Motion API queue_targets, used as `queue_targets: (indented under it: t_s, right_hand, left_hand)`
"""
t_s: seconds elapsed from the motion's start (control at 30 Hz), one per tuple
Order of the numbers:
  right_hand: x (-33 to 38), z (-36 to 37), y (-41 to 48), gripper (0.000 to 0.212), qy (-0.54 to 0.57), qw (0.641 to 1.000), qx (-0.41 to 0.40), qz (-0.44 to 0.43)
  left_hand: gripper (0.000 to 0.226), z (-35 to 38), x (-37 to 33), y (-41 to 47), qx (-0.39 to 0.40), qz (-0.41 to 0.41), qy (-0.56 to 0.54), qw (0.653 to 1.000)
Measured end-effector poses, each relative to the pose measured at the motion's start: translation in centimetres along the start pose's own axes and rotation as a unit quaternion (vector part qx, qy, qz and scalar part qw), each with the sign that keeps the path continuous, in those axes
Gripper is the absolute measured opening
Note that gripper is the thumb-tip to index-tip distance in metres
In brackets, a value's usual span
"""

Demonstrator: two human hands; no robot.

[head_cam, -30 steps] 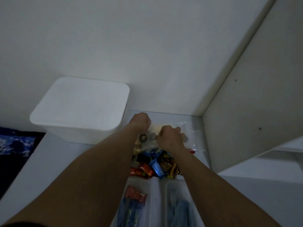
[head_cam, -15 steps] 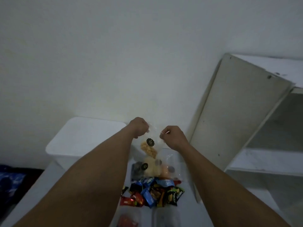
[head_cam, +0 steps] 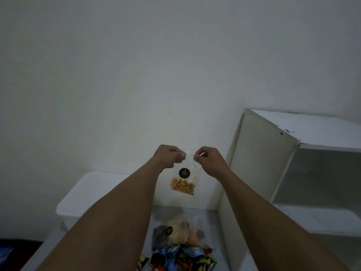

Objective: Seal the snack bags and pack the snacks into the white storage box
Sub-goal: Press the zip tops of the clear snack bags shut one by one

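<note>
I hold a clear snack bag (head_cam: 183,179) up in front of the wall; it has a round black sticker and orange-yellow pieces at its bottom. My left hand (head_cam: 169,155) pinches its top left corner and my right hand (head_cam: 207,158) pinches its top right corner. The bag hangs upright between them. The white storage box (head_cam: 93,194), lid on, stands on the table at the left, partly behind my left forearm. More clear snack bags (head_cam: 178,231) and several colourful wrapped snacks (head_cam: 181,259) lie on the table below.
A white shelf unit (head_cam: 273,163) stands at the right, its side panel close to my right arm. The white wall fills the upper view. A dark area with blue fabric (head_cam: 5,255) shows at the lower left past the table edge.
Both hands have lifted one clear bag off the pile and raised it high. The view has tilted up, so the trays at the near edge have dropped out of sight.
</note>
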State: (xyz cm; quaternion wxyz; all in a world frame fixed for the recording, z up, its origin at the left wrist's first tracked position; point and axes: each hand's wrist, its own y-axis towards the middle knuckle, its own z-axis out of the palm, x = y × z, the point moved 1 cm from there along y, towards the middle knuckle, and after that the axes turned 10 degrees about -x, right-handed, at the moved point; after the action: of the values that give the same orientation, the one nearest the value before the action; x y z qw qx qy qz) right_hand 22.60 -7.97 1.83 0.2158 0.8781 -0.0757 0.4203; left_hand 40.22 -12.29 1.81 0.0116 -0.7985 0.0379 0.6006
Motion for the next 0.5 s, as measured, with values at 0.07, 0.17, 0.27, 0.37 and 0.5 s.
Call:
queue_targets:
  t_s: [0.07,0.17,0.27,0.37,0.5]
  right_hand:
    - [0.6,-0.2,0.1,0.010,-0.006,1.000,-0.001,-0.015]
    - [1.3,-0.4,0.2,0.010,-0.011,1.000,-0.010,-0.028]
    - [2.1,-0.5,0.4,0.007,0.021,0.999,-0.023,-0.030]
    - [2.4,-0.5,0.6,0.007,0.055,0.998,-0.023,-0.015]
    - [2.7,-0.6,0.9,0.010,0.058,0.998,-0.025,-0.007]
  left_hand:
    - [0.008,-0.1,-0.4,-0.3,0.003,0.006,-0.023,1.000]
    - [0.010,-0.3,-0.8,-0.3,-0.005,0.018,-0.038,0.999]
    - [0.007,-0.6,-1.1,-0.1,-0.037,0.029,-0.066,0.997]
    - [0.008,-1.1,-1.4,0.0,-0.040,0.027,-0.096,0.994]
    - [0.015,-1.9,-1.6,0.1,-0.005,0.004,-0.112,0.994]
